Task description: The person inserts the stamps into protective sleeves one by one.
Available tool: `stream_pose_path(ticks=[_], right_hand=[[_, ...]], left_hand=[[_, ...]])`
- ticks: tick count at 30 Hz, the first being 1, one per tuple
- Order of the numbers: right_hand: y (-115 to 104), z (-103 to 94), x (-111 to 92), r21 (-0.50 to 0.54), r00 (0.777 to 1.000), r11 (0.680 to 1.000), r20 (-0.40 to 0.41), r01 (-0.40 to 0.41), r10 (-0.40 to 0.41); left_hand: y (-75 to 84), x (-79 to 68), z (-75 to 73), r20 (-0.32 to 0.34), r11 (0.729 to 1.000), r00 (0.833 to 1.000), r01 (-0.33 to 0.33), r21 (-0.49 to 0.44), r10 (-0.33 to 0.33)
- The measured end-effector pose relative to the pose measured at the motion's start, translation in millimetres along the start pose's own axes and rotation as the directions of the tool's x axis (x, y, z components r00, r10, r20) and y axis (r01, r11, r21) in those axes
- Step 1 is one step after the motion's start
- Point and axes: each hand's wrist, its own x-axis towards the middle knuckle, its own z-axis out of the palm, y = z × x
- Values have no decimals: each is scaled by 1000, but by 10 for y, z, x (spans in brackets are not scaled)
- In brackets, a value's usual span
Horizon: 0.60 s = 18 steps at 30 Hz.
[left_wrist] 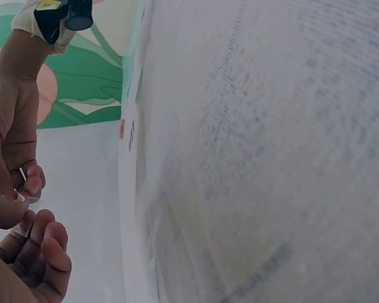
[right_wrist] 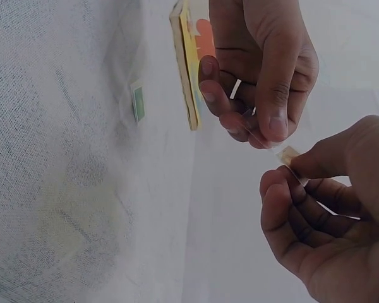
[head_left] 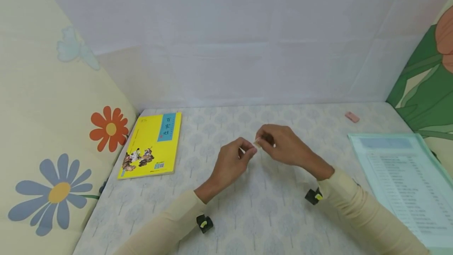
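Over the table, my left hand (head_left: 231,160) and right hand (head_left: 283,145) meet fingertip to fingertip. Between them is a small, thin clear strip (right_wrist: 275,150) with a pale tan patch (right_wrist: 288,154) at one end. The right hand (right_wrist: 335,221) pinches the tan end between thumb and index finger. Its other end is pinched by the left hand (right_wrist: 271,69), whose remaining fingers curl loosely. In the left wrist view, an edge of the clear strip (left_wrist: 31,199) shows between the fingertips. I cannot tell what kind of thing the strip is.
A yellow book (head_left: 150,148) lies at the left on the tree-patterned table (head_left: 212,215). At the right are a pale green folder (head_left: 400,180) with a printed sheet and, behind it, a pink eraser (head_left: 352,117). A small green-and-white piece (right_wrist: 138,102) lies on the table in the right wrist view.
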Motion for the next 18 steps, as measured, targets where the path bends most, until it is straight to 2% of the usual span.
stream_pose_path(ticks=[18], right_hand=[[12, -6, -10, 48, 998, 997, -29, -62, 63]], left_hand=[[-10, 3, 5, -50, 997, 996, -75, -34, 73]])
